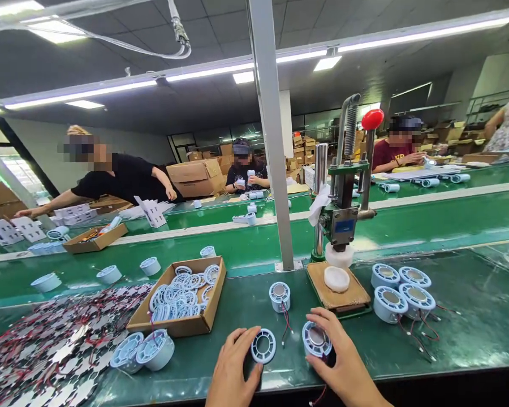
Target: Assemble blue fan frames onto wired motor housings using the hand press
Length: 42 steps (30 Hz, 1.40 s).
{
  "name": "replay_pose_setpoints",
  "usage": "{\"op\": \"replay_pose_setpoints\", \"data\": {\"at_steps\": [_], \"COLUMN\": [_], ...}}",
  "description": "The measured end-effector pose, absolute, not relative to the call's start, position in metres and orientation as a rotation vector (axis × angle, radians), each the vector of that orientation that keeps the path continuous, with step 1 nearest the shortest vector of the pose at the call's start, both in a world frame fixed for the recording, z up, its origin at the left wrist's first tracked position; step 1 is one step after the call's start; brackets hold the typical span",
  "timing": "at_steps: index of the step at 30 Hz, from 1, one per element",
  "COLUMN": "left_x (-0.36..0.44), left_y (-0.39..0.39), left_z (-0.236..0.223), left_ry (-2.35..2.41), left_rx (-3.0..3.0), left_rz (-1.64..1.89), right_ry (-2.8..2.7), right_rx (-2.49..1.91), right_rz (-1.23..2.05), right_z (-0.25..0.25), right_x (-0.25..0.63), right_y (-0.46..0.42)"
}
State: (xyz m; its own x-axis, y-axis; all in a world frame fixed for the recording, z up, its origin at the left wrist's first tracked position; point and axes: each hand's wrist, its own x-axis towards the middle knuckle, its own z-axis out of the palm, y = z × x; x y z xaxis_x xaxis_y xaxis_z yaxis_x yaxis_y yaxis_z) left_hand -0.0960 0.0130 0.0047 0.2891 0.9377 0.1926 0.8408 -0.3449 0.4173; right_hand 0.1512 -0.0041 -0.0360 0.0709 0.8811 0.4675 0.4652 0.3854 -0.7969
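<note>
My left hand [234,370] pinches a light blue slotted ring [272,346] at its left edge, just above the green worktop. In my right hand [343,356] is a round light blue housing with a silver disc in its top [316,334], gripped between thumb and fingers, its wires hanging below. Behind and between the hands stands a similar housing [279,297] with a red and black lead. A hand press [343,220] with a red knob [372,119] rises beyond my right hand. On its wooden base [356,294] lies a white round pad [336,278].
Several finished-looking housings [415,297] stand right of the press. To the left are a cardboard box [214,299] of blue rings, two housings [155,350] and a heap of wired plates [46,350]. A grey post [275,141] stands behind; people work across the green conveyor [237,249].
</note>
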Motion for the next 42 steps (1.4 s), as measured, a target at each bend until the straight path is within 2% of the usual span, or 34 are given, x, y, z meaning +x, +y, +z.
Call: {"op": "replay_pose_setpoints", "data": {"at_steps": [7,15,23,26,31,37,42], "left_x": [-0.083,-0.030,-0.017,-0.022,-0.027,0.022,0.034], "left_y": [0.009,0.010,0.014,0.011,-0.016,-0.021,-0.001], "left_z": [-0.003,-0.004,-0.002,-0.005,0.006,0.029,0.034], "left_ry": [1.744,1.997,1.897,1.850,1.750,1.371,1.405], "left_rx": [2.315,2.326,2.299,2.138,1.542,2.242,2.218], "left_rz": [0.651,0.734,0.731,0.926,1.456,0.949,0.812], "right_ry": [-1.604,-1.645,-1.568,-1.548,-1.528,-1.483,-1.484], "right_rx": [-1.271,-1.352,-1.423,-1.423,-1.387,-1.356,-1.336], "right_rz": [0.459,0.311,0.493,0.526,0.567,0.646,0.641], "right_z": [-0.057,-0.042,-0.028,-0.027,-0.026,-0.023,-0.023], "right_x": [0.143,0.160,0.176,0.172,0.169,0.170,0.170], "right_y": [-0.008,-0.020,-0.018,-0.018,-0.017,-0.016,-0.014]}}
